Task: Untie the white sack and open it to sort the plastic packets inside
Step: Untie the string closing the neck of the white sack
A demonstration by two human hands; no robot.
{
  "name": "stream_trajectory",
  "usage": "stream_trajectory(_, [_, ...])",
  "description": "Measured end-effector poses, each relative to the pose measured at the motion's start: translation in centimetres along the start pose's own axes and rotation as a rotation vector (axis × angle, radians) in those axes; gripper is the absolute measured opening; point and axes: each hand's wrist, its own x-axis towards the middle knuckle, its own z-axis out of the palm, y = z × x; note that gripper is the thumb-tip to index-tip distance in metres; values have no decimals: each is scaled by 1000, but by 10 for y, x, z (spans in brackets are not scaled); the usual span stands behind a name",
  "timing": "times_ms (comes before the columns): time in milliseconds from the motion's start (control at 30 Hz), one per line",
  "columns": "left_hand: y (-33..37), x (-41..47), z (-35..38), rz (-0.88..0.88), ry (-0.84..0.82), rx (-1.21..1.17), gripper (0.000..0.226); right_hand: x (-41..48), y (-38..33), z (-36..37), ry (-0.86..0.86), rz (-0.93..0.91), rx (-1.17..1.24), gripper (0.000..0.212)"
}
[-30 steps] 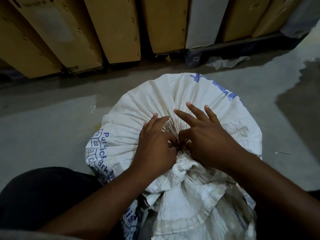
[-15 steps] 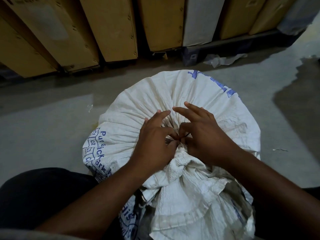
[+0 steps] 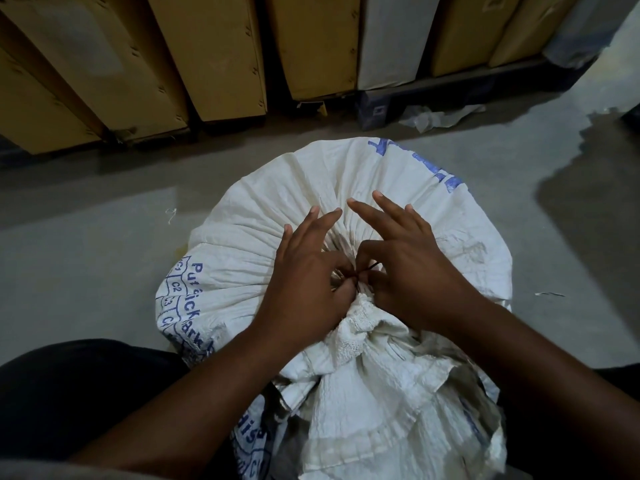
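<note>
— Two hands at the knot, item one: how do we list the fingers?
— Our left hand (image 3: 304, 282) and right hand (image 3: 415, 271) meet thumb-side to thumb-side. Each thumb and forefinger pinches a thin dark tie (image 3: 363, 271) that runs between them; the remaining fingers (image 3: 388, 216) are straight and fanned outward, tips lifted off the cloth.

— Item two, directly under the fingertips?
— White sack (image 3: 263, 244), woven, its mouth gathered into tight pleats that radiate away from the pinch. It remains tied shut. We cannot tell how the tie is knotted; the thumbs hide it.

— Item three, on the wrist side of the fingers?
— Loose neck of the sack (image 3: 367, 393), crumpled and frayed, spilling toward us between our forearms.

— Item four, markings?
— Blue print (image 3: 187, 299) on the sack beyond the left hand's knuckles; more blue lettering past the right fingertips on the far edge. Only partly legible.

— Item five, contents?
— Plastic packets: none visible, the sack being closed.

— Item six, beyond the sack?
— Grey floor (image 3: 86, 237) all around. Past the fingertips, well apart, a row of brown cartons (image 3: 207, 53) with one pale carton (image 3: 394, 36) among them, and a crumpled plastic scrap (image 3: 436, 117) at their foot. Dark trouser leg (image 3: 76, 393) near our left forearm.
</note>
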Motion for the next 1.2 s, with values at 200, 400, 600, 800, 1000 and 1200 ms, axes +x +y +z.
stream_trajectory(200, [-2,1,-1,-59,6,-142,4,0,12,-13,-67,189,335,19])
stream_trajectory(400, [4,3,-2,7,-10,-124,5,-6,14,-11,-59,121,255,21])
stream_trajectory(600, [3,1,-2,-3,25,-167,4,-6,12,-7,-71,96,246,16])
stream_trajectory(800, [5,6,-8,40,33,-180,4,-4,14,-9,13,130,332,21])
stream_trajectory(1000, [10,7,-17,39,28,-85,6,-9,14,-15,65,159,363,17])
stream_trajectory(1200, [10,10,-22,24,56,-165,7,-8,7,-18,106,179,452,16])
